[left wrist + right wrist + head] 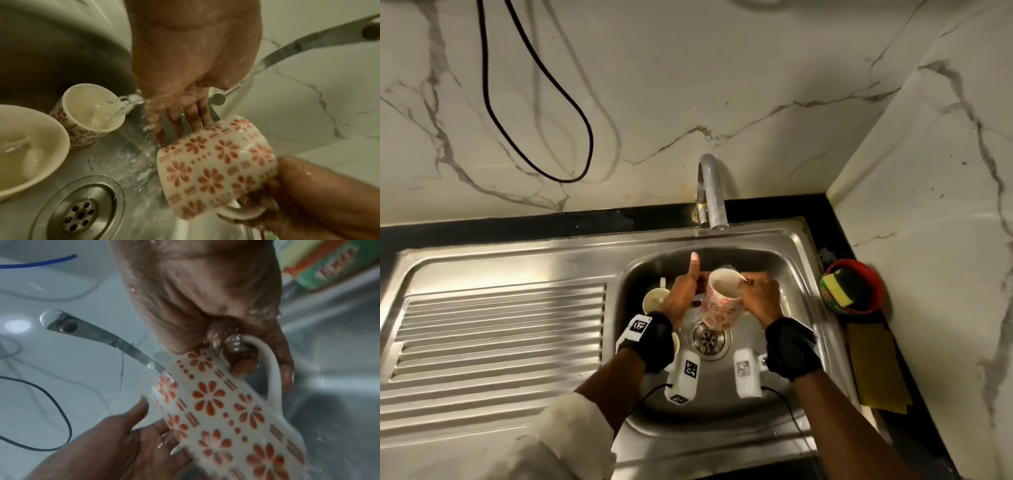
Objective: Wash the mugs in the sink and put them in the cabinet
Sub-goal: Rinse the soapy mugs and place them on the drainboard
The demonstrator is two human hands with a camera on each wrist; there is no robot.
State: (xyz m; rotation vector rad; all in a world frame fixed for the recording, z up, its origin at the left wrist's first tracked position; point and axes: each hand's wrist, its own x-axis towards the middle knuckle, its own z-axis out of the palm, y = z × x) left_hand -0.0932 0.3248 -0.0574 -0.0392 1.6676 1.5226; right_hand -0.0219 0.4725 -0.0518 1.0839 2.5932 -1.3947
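A white mug with red flowers [719, 305] [216, 164] [222, 410] is held tilted over the sink basin [787, 274]. My right hand [760, 298] [226, 321] grips it by its handle [271, 369], with fingers curled through the loop. Beside the mug, my left hand [683, 291] [185, 113] has its fingers straight, touching the mug's side near the rim, and its thumb sticking up. Water runs from the tap [710, 192] onto the mug's rim. A second flowered mug [655, 298] [90, 110] stands in the basin full of water, next to another cream vessel [24, 146].
The drain [709, 337] [80, 214] lies under the held mug. A ribbed drainboard [500, 325] stretches to the left. On the right counter are a red bowl with a sponge [856, 287] and a yellow cloth [876, 370]. A black cable [534, 102] hangs on the marble wall.
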